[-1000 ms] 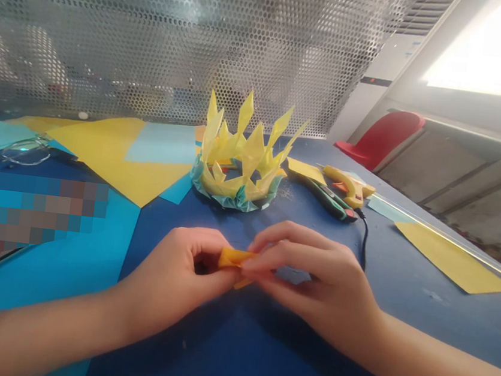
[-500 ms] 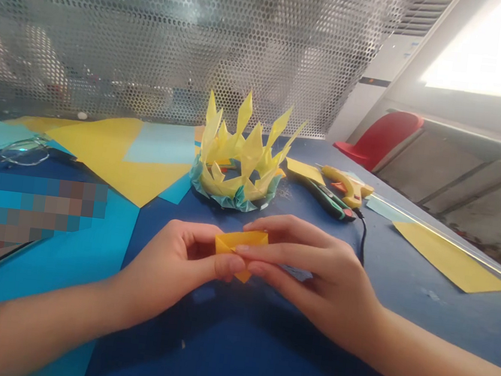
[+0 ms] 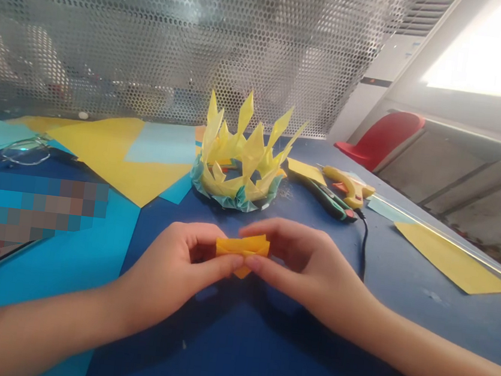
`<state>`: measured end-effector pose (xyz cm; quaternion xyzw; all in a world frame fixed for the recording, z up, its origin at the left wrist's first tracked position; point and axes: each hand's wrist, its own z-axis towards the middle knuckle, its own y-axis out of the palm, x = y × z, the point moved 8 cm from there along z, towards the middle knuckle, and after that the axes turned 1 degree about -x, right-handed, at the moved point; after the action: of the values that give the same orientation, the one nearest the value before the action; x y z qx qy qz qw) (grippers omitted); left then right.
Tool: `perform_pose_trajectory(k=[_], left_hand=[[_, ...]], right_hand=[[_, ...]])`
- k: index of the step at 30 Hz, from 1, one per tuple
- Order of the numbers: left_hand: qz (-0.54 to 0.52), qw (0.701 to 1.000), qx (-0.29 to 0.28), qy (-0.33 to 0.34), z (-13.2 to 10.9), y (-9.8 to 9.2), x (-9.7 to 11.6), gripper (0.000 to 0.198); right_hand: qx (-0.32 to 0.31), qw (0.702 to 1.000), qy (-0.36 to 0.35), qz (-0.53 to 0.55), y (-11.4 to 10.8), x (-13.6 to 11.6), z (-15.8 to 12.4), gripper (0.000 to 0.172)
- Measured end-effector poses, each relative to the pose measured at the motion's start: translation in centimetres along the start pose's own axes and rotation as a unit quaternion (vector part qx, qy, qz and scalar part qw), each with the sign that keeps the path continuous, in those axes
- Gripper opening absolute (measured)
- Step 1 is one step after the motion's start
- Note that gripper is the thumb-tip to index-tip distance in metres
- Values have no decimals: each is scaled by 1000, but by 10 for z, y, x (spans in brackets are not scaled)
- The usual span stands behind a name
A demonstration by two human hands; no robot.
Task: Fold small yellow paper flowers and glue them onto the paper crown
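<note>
A small folded piece of orange-yellow paper point(image 3: 242, 246) is pinched between both hands above the blue table. My left hand point(image 3: 183, 259) grips its left side, the thumb pressed on the front face and the fingers behind. On the right side, my right hand point(image 3: 303, 260) holds it the same way, its thumb tip close to the left one and its index finger curled over the back edge. The paper's lower point shows beneath the thumbs. Just beyond the hands stands a paper crown point(image 3: 238, 174) with yellow spikes and a teal folded base.
Right of the crown lie a green-handled cutter point(image 3: 330, 201), a yellow glue gun point(image 3: 345, 185) with a black cord, and a yellow paper strip point(image 3: 450, 259). Yellow sheets point(image 3: 122, 161), a blue sheet point(image 3: 88, 266) and glasses point(image 3: 26, 152) are at left. A perforated metal screen point(image 3: 181, 41) stands behind.
My right index finger has drawn back from the paper's front to its rear edge. The right thumb now presses the front, and the paper's top opening looks flatter.
</note>
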<state>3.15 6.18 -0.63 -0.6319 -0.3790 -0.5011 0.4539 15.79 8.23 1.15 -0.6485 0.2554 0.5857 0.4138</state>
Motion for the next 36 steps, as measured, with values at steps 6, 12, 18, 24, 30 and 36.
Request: perform_pose_trajectory(k=[6, 12, 18, 24, 30, 36], left_hand=[[1, 1000, 1, 2, 0, -2, -1, 19], [5, 1000, 0, 10, -2, -2, 0, 17], [19, 1000, -14, -1, -2, 3, 1, 24], [10, 1000, -20, -2, -6, 4, 1, 26], [-54, 998, -1, 16, -1, -2, 0, 25], [-114, 993, 37, 18, 0, -8, -3, 17]], right_hand=[[-1, 998, 33, 44, -4, 5, 3, 24], [8, 1000, 10, 16, -7, 5, 4, 17], [14, 1000, -2, -26, -6, 2, 1, 16], [12, 999, 25, -21, -2, 1, -1, 23], [18, 990, 97, 101, -5, 14, 2, 22], [-24, 977, 77, 196, 3, 10, 5, 20]])
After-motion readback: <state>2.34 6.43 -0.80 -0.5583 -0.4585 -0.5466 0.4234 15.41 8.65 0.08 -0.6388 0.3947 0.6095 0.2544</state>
